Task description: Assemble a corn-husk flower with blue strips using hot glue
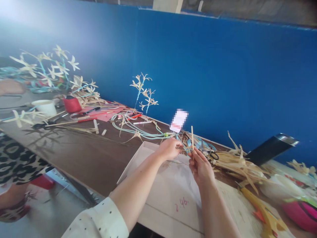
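Observation:
My right hand (201, 165) holds a thin wooden stick (192, 137) upright between thumb and fingers. Just left of it, my left hand (170, 148) is closed in a pinch; a thin pale strip seems to run between the two hands, but what the left fingers grip is too small to make out. Below both hands lies a cardboard box or sheet (158, 191) with "246" written in red. Behind them are a phone with a blurred screen (178, 121) and a bundle of pale blue stems (138, 135). Dried husk leaves (235, 163) are heaped right of my right hand.
A yellow glue gun (264, 211) and a black tumbler (271, 148) lie at the right. Two husk flower stems (138, 86) stand by the blue wall. Leftward are scissors (85, 112), a white cup (46, 107), more husk flowers (53, 67) and another person's hand (11, 87).

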Tool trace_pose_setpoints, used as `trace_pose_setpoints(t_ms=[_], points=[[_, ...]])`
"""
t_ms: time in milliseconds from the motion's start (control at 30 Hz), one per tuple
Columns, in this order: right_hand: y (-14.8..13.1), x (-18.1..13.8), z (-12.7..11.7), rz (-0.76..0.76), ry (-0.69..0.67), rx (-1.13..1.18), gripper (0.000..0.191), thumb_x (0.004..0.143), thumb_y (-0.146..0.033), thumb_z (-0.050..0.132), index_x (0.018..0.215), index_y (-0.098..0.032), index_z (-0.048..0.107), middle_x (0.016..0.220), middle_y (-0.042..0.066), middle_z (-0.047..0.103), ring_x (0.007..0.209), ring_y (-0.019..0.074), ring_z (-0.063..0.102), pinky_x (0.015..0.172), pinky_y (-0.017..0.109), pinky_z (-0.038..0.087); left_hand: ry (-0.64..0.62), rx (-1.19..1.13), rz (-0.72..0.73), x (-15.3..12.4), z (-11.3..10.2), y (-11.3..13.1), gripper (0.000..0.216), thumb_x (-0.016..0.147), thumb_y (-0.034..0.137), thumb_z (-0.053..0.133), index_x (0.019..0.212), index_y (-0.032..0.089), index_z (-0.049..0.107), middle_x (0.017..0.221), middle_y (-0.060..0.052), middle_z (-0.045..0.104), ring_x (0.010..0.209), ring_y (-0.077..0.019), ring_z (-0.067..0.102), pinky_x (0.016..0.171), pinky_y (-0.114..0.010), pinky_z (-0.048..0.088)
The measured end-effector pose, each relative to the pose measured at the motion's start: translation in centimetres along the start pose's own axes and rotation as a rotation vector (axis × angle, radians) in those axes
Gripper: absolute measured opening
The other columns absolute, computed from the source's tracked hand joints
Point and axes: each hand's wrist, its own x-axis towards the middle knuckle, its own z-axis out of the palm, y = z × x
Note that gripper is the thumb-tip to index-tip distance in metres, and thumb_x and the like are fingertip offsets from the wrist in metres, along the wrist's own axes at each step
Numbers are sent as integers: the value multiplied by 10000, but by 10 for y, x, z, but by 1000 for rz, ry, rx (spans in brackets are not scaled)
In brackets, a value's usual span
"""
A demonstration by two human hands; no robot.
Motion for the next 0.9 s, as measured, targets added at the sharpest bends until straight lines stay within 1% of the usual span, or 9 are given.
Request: trace_pose_setpoints(t_ms=[167, 233, 333, 400, 500, 567, 700, 800, 900], points=[[-1, -2, 1, -17, -42, 21, 470, 604, -297, 782, 1044, -198, 650, 679, 15, 632, 449, 40, 418, 348, 127, 253, -68, -189, -70, 2, -4, 5, 296, 754, 367, 565, 944, 186, 702, 868, -27, 709, 810, -153, 629, 723, -227, 437], [-1, -3, 1, -15, -58, 14, 475, 610, -297, 779, 1056, -204, 645, 682, 12, 632, 451, 43, 416, 348, 130, 257, -64, -222, -110, 2, -4, 7, 305, 765, 388, 553, 913, 171, 708, 834, -33, 709, 792, -155, 629, 704, -231, 434], [0, -4, 2, -15, -71, -3, 481, 616, -307, 778, 1066, -208, 639, 689, 15, 635, 451, 49, 410, 347, 139, 260, -46, -222, -151, 3, -3, 6, 285, 765, 379, 555, 845, 156, 714, 802, -42, 706, 764, -158, 624, 669, -235, 425], [1, -4, 2, -9, -89, -25, 483, 622, -320, 776, 1072, -214, 635, 695, 18, 639, 453, 51, 413, 355, 144, 269, -42, -244, -164, 3, -1, 5, 269, 758, 366, 563, 840, 157, 712, 801, -43, 706, 765, -156, 623, 669, -235, 427], [3, -5, 2, 10, -163, -98, 484, 644, -354, 761, 1092, -227, 630, 708, 22, 645, 458, 52, 422, 377, 152, 285, -34, -272, -174, 3, 3, 4, 242, 749, 332, 561, 844, 167, 709, 816, -39, 705, 771, -151, 621, 672, -233, 430], [5, -5, 3, 3, -185, -155, 471, 649, -377, 756, 1079, -223, 642, 716, 27, 649, 457, 50, 423, 384, 156, 285, -34, -264, -170, 3, 5, 4, 227, 744, 310, 551, 824, 167, 708, 809, -34, 701, 747, -146, 615, 653, -232, 425], [7, -4, 4, -26, -128, -228, 462, 618, -401, 771, 1027, -210, 673, 717, 37, 653, 445, 49, 426, 375, 163, 262, -36, -230, -172, 2, 5, 4, 217, 733, 294, 542, 769, 147, 696, 738, -31, 680, 675, -131, 590, 596, -224, 398], [6, -4, 4, -25, -89, -238, 470, 589, -415, 782, 995, -198, 686, 694, 38, 646, 434, 50, 414, 365, 167, 247, -106, -273, -210, 2, 5, 1, 243, 731, 312, 535, 823, 159, 700, 721, -22, 667, 647, -121, 576, 569, -216, 394], [6, -3, 4, -22, -93, -216, 460, 578, -414, 786, 970, -193, 690, 657, 24, 627, 427, 48, 395, 367, 166, 243, -202, -340, -256, 2, 5, -3, 316, 719, 366, 554, 924, 170, 693, 754, -21, 666, 645, -119, 572, 562, -212, 409]])
